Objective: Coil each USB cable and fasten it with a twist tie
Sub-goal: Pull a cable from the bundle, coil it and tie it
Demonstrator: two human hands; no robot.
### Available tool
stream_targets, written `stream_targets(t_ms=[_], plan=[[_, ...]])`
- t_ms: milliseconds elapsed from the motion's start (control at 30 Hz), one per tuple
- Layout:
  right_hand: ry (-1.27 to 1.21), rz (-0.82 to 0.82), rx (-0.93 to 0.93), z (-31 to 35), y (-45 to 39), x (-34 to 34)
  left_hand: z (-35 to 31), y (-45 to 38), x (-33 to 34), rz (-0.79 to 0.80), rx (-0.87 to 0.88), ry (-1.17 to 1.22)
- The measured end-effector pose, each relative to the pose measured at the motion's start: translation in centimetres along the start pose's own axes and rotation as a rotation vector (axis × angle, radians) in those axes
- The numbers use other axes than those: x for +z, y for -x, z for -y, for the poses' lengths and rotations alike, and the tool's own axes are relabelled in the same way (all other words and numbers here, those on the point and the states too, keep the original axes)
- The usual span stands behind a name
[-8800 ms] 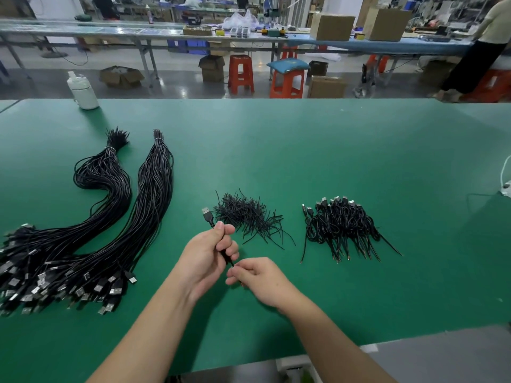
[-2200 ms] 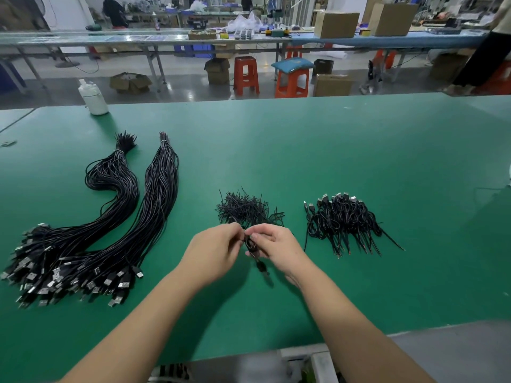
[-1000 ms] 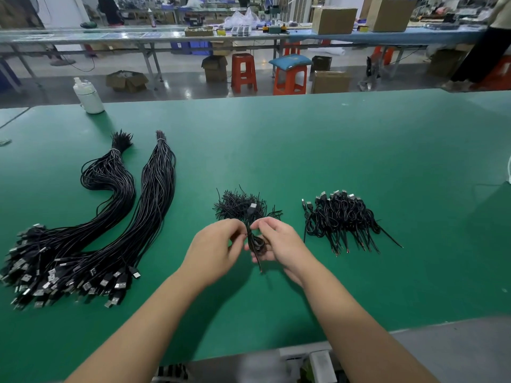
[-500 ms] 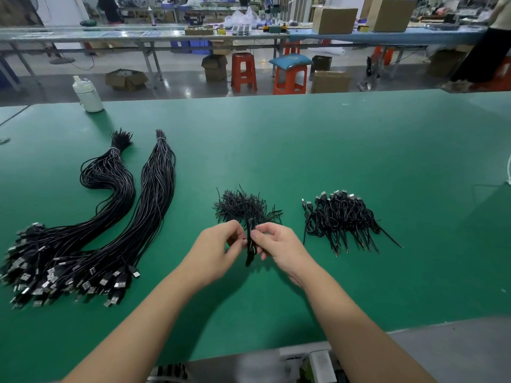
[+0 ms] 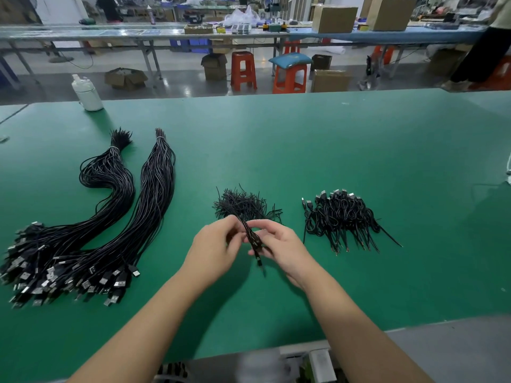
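A coiled black USB cable (image 5: pixel 254 241) hangs between my two hands above the green table (image 5: pixel 359 150). My left hand (image 5: pixel 218 248) pinches its upper part with thumb and fingers. My right hand (image 5: pixel 279 244) holds the bundle from the right, fingers curled round it. A cable end dangles below my hands. Behind them lies the pile of black twist ties (image 5: pixel 243 205). A heap of coiled, tied cables (image 5: pixel 343 217) sits to the right. Two long bundles of uncoiled cables (image 5: pixel 116 217) stretch along the left.
A white bottle (image 5: pixel 87 94) stands at the far left edge of the table. A white cable (image 5: pixel 508 172) shows at the right edge. Beyond the table are orange stools (image 5: pixel 289 76), cardboard boxes and long benches. A person stands at the far right.
Both hands have kept working the coiled cable in front of the tie pile. The bundle has turned from upright to slanting, and my right hand has shifted lower along it.
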State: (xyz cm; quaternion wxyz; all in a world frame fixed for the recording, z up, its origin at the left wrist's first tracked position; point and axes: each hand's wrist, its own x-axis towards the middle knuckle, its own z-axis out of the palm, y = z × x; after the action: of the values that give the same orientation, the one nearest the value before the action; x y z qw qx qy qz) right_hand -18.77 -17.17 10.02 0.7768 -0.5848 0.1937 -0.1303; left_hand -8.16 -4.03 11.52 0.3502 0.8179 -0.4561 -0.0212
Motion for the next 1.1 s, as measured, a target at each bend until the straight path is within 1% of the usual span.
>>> stream_targets(t_ms=[67, 133, 233, 300, 333, 400, 467, 533, 567, 633, 733, 800, 867, 933, 1100], plan=[[-0.078, 0.05, 0.009, -0.2, 0.2, -0.3, 0.3, -0.4, -0.2, 0.032, -0.129, 0.147], [-0.073, 0.084, -0.014, -0.3, 0.4, -0.5, 0.5, -0.8, -0.4, 0.072, -0.192, 0.191], [0.099, 0.101, -0.063, -0.4, 0.5, -0.4, 0.6, -0.9, -0.3, 0.108, -0.226, 0.212], [0.203, 0.049, -0.068, -0.6, 0.4, -0.3, 0.7, -0.7, -0.3, 0.11, -0.218, 0.207], [0.223, 0.003, -0.067, -0.7, 0.3, -0.3, 0.7, -0.6, -0.4, 0.103, -0.191, 0.194], [0.28, -0.086, -0.073, -0.8, 0.2, -0.3, 0.6, -0.4, -0.3, 0.06, -0.075, 0.108], [0.397, -0.13, -0.069, -0.9, 0.1, -0.3, 0.4, -0.2, 0.0, -0.004, 0.086, -0.058], [0.455, -0.146, -0.042, -1.0, 0.0, 0.1, 0.3, -0.1, 0.3, -0.062, 0.249, -0.265], [0.464, -0.141, -0.032, -1.0, 0.0, 0.3, 0.3, -0.1, 0.4, -0.087, 0.315, -0.338], [0.426, -0.116, 0.001, -1.1, 0.0, 0.6, 0.7, -0.1, 0.8, -0.113, 0.399, -0.4], [0.297, -0.063, 0.053, -1.0, 0.1, 0.7, 1.3, 0.1, 1.2, -0.129, 0.457, -0.421], [0.278, -0.004, 0.03, -0.9, 0.4, 0.6, 1.5, 0.2, 1.3, -0.128, 0.494, -0.421], [0.268, 0.011, 0.016, -1.0, 0.6, 0.4, 1.5, 0.3, 1.5, -0.123, 0.484, -0.392], [0.273, 0.009, 0.019, -1.0, 0.5, 0.0, 1.4, 0.4, 1.5, -0.12, 0.411, -0.318], [0.22, -0.01, -0.012, -1.1, 0.5, -0.2, 1.0, 0.3, 1.8, -0.096, 0.127, 0.082]])
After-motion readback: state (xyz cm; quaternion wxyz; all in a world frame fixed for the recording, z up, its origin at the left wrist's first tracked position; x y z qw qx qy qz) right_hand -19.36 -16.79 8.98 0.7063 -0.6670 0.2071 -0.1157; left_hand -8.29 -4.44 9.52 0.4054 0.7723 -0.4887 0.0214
